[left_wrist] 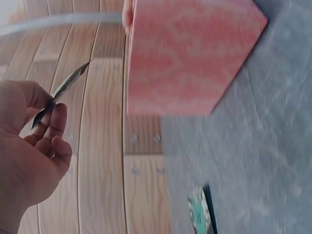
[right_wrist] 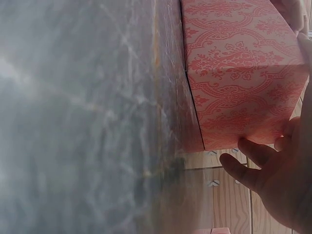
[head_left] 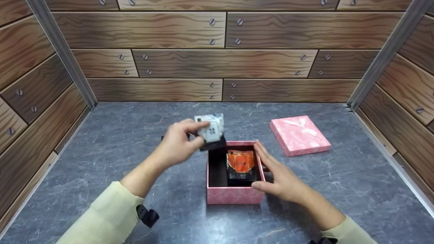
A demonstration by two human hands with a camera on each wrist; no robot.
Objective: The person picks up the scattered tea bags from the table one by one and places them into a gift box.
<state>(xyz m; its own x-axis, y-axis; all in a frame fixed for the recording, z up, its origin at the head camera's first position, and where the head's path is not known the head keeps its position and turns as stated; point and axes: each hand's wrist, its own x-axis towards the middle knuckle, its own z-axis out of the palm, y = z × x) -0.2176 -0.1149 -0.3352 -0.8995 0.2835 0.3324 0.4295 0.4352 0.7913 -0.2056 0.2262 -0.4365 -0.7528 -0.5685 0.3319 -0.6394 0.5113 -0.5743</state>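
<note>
My left hand (head_left: 178, 142) pinches a small flat sachet (head_left: 212, 130), whitish on top and black at its lower end, above the far left corner of the open pink box (head_left: 234, 196). In the left wrist view the sachet (left_wrist: 70, 85) shows edge-on between thumb and fingers. Inside the box, on its right side, lies an orange and black sachet (head_left: 241, 164); the left side shows dark bottom. My right hand (head_left: 283, 179) rests along the box's right wall, fingers extended outside and thumb at the near right corner. Fingertips touch the patterned side (right_wrist: 239, 102) in the right wrist view.
The pink box lid (head_left: 300, 135), with a pale bow, lies on the grey marbled table to the right. Another sachet with a green label (left_wrist: 199, 212) is on the table, mostly hidden behind my left hand in the head view. Wood-patterned walls (head_left: 179, 64) enclose the table.
</note>
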